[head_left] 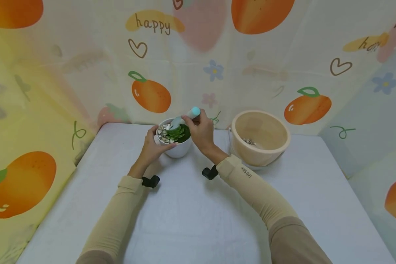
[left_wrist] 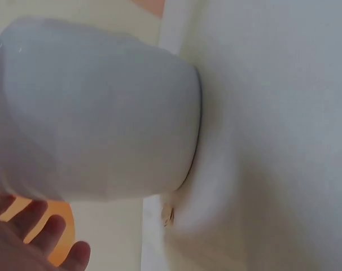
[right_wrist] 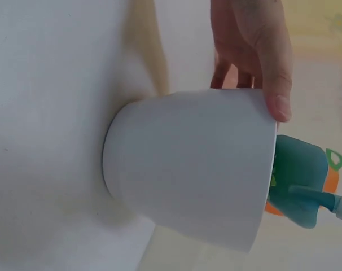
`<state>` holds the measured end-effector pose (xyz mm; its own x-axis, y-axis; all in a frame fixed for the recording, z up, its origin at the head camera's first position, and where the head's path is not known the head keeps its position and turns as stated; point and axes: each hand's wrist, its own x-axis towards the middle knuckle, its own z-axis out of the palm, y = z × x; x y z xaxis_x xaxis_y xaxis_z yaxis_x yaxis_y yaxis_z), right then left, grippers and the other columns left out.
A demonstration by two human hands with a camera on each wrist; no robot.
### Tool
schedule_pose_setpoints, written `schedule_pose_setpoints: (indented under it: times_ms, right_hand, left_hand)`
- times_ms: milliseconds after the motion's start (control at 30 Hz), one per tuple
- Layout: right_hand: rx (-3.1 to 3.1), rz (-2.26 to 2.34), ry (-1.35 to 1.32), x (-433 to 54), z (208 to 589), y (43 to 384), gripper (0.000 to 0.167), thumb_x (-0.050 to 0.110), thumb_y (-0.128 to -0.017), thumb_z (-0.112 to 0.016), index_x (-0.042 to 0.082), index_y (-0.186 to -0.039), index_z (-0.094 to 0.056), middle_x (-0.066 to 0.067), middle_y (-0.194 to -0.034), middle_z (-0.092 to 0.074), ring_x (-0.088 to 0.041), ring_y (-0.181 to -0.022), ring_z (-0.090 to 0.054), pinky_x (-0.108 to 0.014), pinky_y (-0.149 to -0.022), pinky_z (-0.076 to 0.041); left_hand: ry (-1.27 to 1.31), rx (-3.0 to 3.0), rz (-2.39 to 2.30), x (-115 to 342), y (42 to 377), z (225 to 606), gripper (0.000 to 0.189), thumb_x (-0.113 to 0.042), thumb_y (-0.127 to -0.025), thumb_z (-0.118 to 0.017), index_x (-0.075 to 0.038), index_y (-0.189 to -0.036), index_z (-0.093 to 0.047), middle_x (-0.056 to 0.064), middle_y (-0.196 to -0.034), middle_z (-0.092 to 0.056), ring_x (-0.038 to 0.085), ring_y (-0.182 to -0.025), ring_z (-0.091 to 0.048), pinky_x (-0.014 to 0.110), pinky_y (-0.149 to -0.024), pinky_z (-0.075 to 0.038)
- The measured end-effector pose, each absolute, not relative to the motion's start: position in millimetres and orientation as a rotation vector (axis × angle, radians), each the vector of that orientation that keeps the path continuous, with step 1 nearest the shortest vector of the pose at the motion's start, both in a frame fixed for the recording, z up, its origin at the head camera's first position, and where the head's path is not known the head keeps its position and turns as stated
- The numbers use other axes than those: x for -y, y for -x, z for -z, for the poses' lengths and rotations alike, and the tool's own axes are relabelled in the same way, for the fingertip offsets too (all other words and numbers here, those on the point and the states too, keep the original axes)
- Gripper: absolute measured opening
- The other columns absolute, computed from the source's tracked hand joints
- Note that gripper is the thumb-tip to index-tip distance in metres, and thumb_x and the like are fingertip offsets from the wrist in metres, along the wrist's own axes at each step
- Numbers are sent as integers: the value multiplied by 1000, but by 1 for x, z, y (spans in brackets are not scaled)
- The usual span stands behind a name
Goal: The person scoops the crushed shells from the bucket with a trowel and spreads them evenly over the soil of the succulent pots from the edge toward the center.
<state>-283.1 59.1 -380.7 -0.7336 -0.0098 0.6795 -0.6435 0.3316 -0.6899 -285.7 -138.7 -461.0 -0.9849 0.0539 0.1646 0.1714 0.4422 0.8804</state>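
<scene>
A white pot (head_left: 178, 151) stands on the table, holding a green succulent (head_left: 176, 135) and pale pebbles (head_left: 164, 136). My left hand (head_left: 150, 147) holds the pot's left side, thumb at the near rim; this thumb (right_wrist: 279, 101) also shows in the right wrist view. My right hand (head_left: 202, 132) grips a small trowel (head_left: 194, 112) by its pale handle with a light blue end. The trowel's teal blade (right_wrist: 298, 180) is tilted at the pot's mouth, over the pebbles and leaves. In the left wrist view the pot (left_wrist: 97, 113) hides part of the left hand.
A larger cream planter (head_left: 260, 156) stands to the right, close to my right forearm, with a few pebbles (head_left: 249, 141) at its bottom. Behind the white-covered table (head_left: 184, 220) hangs a printed cloth (head_left: 191, 84). A small tan bit (left_wrist: 167, 214) lies near the pot's base.
</scene>
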Motion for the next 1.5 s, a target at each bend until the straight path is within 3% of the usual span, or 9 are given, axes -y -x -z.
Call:
schedule_pose_setpoints:
  times_ms: [267, 1133, 1500]
  right_hand:
    - [2063, -1412, -542, -58, 378, 285, 32, 21, -91, -70, -4, -105, -57, -17, -89, -73, -25, -80, -72, -32, -72, -59]
    - [2023, -1364, -506, -59, 375, 286, 33, 23, -88, -73, -4, -101, -60, -16, -85, -73, -24, -75, -72, -33, -70, -59]
    - [2022, -1404, -526, -59, 381, 288, 31, 22, -89, -72, -4, -102, -59, -16, -86, -74, -24, -77, -72, -32, -71, -59]
  left_hand:
    - [230, 2619, 1725, 146, 289, 461, 108, -32, -82, -78, -11, -157, -4, 13, -163, -13, 30, -150, -14, 58, -120, -14]
    - [141, 2502, 1713, 135, 282, 469, 107, -36, -78, -81, -11, -156, -13, 14, -159, -22, 28, -148, -20, 53, -121, -16]
    - [119, 2432, 1673, 128, 277, 468, 104, -35, -76, -83, -7, -153, -20, 16, -154, -30, 28, -142, -29, 52, -119, -22]
